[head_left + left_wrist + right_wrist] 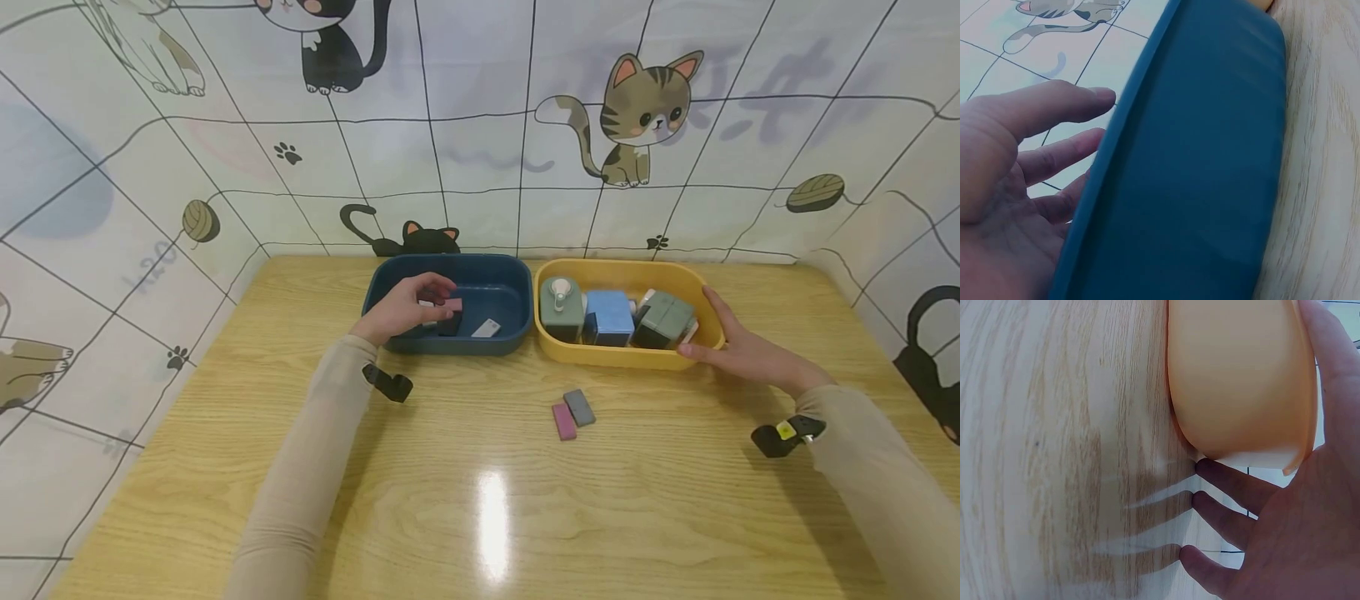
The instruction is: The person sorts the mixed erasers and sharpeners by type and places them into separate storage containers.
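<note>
In the head view my left hand reaches over the near left rim of the dark blue bin. Its thumb and fingers stand apart in the left wrist view, with nothing visible between them. By the fingertips are a pink block and a dark block; whether I touch them cannot be told. A white piece lies farther right in the bin. My right hand rests spread against the right end of the yellow bin, thumb at its front rim.
Inside the yellow bin are a green box with a white spout-like top, a blue box and a tilted green box. A pink block and a grey block lie on the wooden table. A cat-print cloth hangs behind.
</note>
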Motion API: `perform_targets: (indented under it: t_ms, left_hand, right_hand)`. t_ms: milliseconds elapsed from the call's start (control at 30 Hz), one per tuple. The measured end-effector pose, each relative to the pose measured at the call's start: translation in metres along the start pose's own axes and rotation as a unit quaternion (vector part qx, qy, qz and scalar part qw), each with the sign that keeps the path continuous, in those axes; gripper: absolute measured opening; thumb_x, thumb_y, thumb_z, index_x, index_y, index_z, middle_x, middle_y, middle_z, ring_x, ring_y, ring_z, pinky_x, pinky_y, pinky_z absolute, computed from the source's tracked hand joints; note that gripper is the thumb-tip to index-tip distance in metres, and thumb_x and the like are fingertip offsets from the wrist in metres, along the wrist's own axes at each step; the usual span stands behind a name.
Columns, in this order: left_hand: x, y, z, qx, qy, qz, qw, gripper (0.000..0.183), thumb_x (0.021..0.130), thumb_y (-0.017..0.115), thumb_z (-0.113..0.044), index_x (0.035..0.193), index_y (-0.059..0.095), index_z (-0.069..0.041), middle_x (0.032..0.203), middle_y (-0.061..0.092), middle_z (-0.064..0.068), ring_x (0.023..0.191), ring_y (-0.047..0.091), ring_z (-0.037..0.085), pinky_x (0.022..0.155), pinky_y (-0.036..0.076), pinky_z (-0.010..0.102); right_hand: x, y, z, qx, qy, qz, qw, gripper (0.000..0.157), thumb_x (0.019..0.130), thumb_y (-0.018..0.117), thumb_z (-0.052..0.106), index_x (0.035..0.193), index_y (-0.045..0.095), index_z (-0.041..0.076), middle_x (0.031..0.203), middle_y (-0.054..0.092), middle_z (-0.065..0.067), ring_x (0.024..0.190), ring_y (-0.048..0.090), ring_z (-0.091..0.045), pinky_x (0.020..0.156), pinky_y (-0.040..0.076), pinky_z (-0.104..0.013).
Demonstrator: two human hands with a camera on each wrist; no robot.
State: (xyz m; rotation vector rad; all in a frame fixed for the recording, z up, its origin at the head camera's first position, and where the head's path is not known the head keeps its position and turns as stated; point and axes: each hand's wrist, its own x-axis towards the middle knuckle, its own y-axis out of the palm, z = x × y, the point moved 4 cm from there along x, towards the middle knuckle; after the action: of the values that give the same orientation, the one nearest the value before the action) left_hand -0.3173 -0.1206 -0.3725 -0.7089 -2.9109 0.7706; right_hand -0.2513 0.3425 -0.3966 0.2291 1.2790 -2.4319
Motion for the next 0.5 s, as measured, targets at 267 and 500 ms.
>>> perform_targets:
  t_ms: [267, 500]
  left_hand:
    - [-0.002, 0.007, -0.009, -0.025, 0.013, 0.010, 0.9995, 0.034, 0.092, 0.066, -0.010, 0.123, 0.058, 0.001, 0.121, 0.058, 0.021, 0.108, 0.054, 0.025, 0.085, 0.049, 0.037]
    - [-0.005, 0.012, -0.018, -0.015, 0.028, 0.008, 0.9995, 0.018, 0.091, 0.064, -0.007, 0.109, 0.061, -0.004, 0.114, 0.059, 0.016, 0.105, 0.055, 0.024, 0.085, 0.048, 0.037]
  right_hand:
    - [0.000, 0.000, -0.001, 0.001, -0.001, -0.001, 1.000, 0.107, 0.094, 0.056, 0.049, 0.146, -0.032, 0.019, 0.149, -0.015, -0.038, 0.125, 0.013, -0.069, 0.094, 0.017, -0.077]
    - [-0.001, 0.001, -0.001, 0.005, -0.003, -0.001, 1.000, 0.106, 0.094, 0.056, 0.048, 0.147, -0.032, 0.019, 0.150, -0.015, -0.037, 0.125, 0.013, -0.069, 0.094, 0.017, -0.077]
